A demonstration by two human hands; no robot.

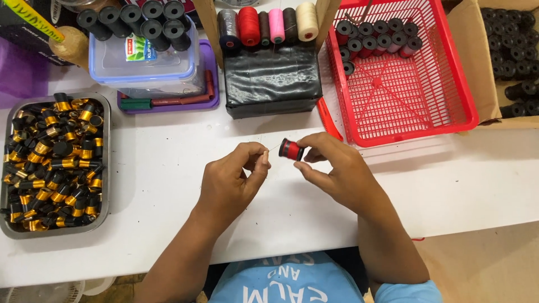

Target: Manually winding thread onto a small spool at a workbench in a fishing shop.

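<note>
Bobbin (291, 149), small, black-ended and wound with red thread, was held above the white table (449, 185) just in front of the red basket (443, 106), pinched closed between thumb and fingers of the right hand (332, 171). The left hand (233, 179) was pinched shut on a fine thread end (273, 148) running to the bobbin (thread barely visible). Judgement: this step goes best with the thread kept taut and level and the bobbin gripped by its ends, so the winding stays free. A grey metal tray (106, 168) at left held black-and-gold bobbins. A clear lidded box (146, 62) with a small green-and-white label sat on a purple lid; black spools lay on top. A black wrapped block (270, 81) carried upright cones in navy, red, pink and cream. A cardboard box (477, 62) at right held black spools.
</note>
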